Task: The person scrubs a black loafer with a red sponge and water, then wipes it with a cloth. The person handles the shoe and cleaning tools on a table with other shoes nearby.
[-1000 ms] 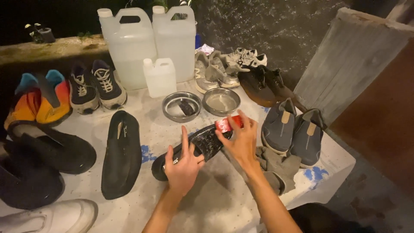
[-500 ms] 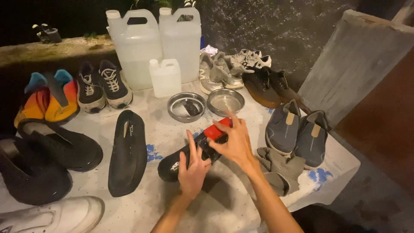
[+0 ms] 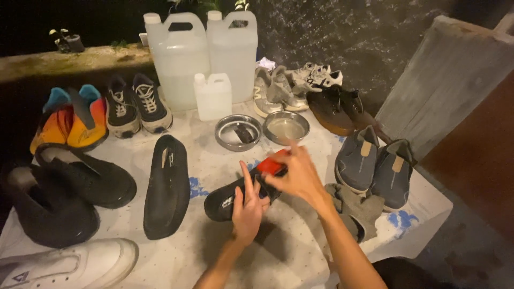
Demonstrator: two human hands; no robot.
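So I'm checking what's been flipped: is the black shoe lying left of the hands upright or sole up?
Sole up. The black shoe shows only a flat dark sole, no opening or laces.
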